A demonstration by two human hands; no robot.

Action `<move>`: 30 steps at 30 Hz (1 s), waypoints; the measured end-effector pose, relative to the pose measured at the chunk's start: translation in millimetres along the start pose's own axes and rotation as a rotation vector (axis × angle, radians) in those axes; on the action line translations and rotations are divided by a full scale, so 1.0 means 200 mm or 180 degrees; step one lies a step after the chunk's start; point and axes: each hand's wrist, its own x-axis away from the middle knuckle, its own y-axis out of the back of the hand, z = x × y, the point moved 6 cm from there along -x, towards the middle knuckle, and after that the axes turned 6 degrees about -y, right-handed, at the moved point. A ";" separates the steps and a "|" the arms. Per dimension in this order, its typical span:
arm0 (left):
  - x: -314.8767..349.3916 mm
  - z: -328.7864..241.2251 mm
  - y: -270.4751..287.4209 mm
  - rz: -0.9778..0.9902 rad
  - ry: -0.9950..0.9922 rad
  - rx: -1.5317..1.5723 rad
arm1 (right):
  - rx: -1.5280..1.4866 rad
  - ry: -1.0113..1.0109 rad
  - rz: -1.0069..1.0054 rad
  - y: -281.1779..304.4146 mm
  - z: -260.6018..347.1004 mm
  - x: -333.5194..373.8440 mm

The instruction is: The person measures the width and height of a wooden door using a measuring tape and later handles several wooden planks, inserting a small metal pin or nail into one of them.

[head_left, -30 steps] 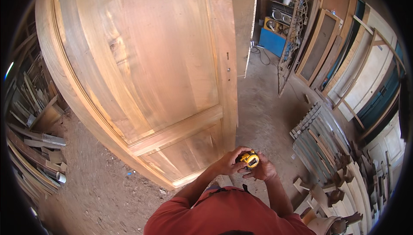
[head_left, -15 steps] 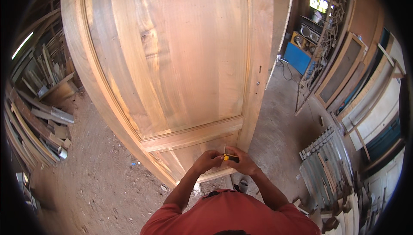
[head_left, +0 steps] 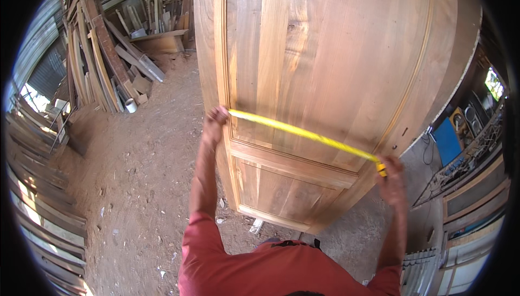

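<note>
Head view. Wooden door (head_left: 346, 52) stands in front of the person: large upper panel, horizontal rail (head_left: 287, 163), smaller lower panel (head_left: 276, 187). Yellow tape blade (head_left: 303, 132) is stretched across the upper panel a little above the rail, sloping down from left to right. Whether it lies flat on the wood or hangs just clear of it, cannot tell.

Left hand (head_left: 215, 123): fingers closed, pinching the free end of the blade at the door's left side. Right hand (head_left: 391, 179): closed around the yellow-and-black tape case (head_left: 382, 169) near the door's right side, lower than the left hand (motion blur here; exact finger placement not readable). Both arms reach well apart, coming from a red shirt (head_left: 271, 269) at the lower edge.

Surroundings: a dark slot (head_left: 404, 132) is cut in the door near its right edge, above the right hand. Dirt floor (head_left: 146, 160) to the left, littered with small pale scraps. Farther back on that side, long boards (head_left: 95, 52) lean in a pile, with a white cylinder (head_left: 130, 105) at their foot. Far right: blue panel (head_left: 447, 141), upright.
</note>
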 end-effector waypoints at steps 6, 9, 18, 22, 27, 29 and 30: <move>-0.52 -0.07 0.66 -0.1456 -0.0125 -0.0008 | 0.0049 -0.0182 -0.0492 0.35 -0.15 -0.22; -0.68 0.06 0.40 -0.1359 -0.0139 0.0089 | 0.0364 -0.0383 -0.0533 0.43 -0.19 -0.24; -0.79 0.29 0.65 -0.1625 -0.0686 0.0364 | 0.0102 -0.0591 -0.0488 0.33 -0.58 -0.35; -0.75 0.18 0.53 -0.1428 -0.0774 0.0262 | 0.0099 -0.0760 -0.0664 0.42 -0.83 -0.27; -0.73 0.06 0.58 -0.1498 -0.0897 -0.0115 | 0.0077 -0.0746 -0.0862 0.42 -0.88 -0.29; -0.68 0.11 0.48 -0.1561 -0.0851 -0.0177 | 0.0147 -0.0795 -0.0853 0.41 -0.91 -0.28; -0.68 0.12 0.49 -0.1578 -0.0769 -0.0272 | 0.0153 -0.0792 -0.0852 0.41 -0.91 -0.29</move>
